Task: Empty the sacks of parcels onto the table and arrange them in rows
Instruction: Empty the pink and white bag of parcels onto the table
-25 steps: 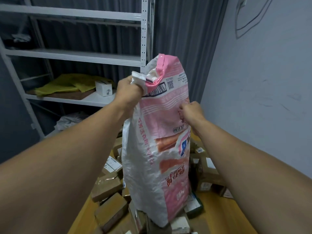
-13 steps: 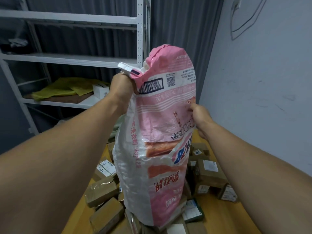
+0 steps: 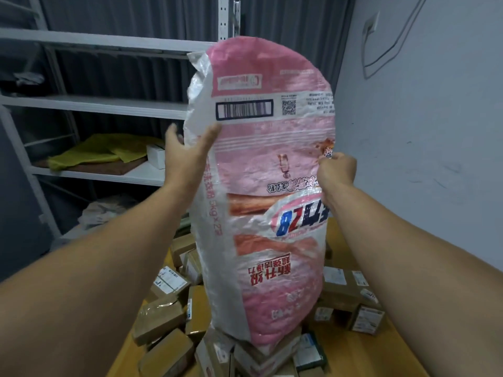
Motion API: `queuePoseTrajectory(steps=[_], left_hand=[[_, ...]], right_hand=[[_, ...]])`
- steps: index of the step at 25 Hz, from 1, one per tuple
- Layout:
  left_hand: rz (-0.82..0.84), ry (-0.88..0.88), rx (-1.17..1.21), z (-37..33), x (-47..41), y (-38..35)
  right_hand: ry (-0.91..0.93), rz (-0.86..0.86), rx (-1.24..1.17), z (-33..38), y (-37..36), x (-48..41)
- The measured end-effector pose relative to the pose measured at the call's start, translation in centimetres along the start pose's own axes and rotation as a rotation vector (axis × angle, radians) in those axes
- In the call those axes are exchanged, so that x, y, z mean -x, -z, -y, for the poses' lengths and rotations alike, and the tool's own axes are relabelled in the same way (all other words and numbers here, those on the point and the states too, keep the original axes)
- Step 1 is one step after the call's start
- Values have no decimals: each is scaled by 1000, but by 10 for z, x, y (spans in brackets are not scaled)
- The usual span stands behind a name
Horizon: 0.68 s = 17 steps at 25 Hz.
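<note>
A pink and white woven sack hangs upside down over the table, its open mouth low among the parcels. My left hand is spread against the sack's left edge, thumb on the printed front, fingers straight beside the edge. At the sack's right edge my right hand pinches the fabric with curled fingers. Several brown cardboard parcels with white labels lie piled around and under the sack's mouth, and more parcels sit on the right. What is inside the sack is hidden.
The yellow wooden table carries the pile. A white metal shelf rack stands behind on the left, holding a yellow cloth and a small white box. A grey wall runs close along the right.
The sack has risen and spread out flat. My left hand let go of the bunched top corner and moved down to the left edge. My right hand kept its hold on the right edge.
</note>
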State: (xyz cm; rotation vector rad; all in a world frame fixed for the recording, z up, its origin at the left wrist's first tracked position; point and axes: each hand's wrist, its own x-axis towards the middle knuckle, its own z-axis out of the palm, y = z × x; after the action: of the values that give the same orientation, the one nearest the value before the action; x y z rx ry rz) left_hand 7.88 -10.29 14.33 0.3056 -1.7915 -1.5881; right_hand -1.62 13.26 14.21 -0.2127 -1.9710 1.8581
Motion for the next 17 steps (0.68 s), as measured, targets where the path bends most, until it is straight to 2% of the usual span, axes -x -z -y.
queuePoseTrajectory(steps=[4,6,9,12,15,17], left_hand=[[280,151,-69,48,32,2],[227,253,-47,50,40,-9],[103,367,158,36,33,-14],[145,361,398,16,21,-10],[177,332,489,0,27,-7],[179,323,540,-2,30,-5]], right_hand=[[-45,-66,-35,3,-2,0],[-35,-46,-35,9,-3,5],[44,40,0,16,0,9],[98,64,-83,18,15,13],[3,76,-212,10,30,16],[-49,115,-139,1,38,19]])
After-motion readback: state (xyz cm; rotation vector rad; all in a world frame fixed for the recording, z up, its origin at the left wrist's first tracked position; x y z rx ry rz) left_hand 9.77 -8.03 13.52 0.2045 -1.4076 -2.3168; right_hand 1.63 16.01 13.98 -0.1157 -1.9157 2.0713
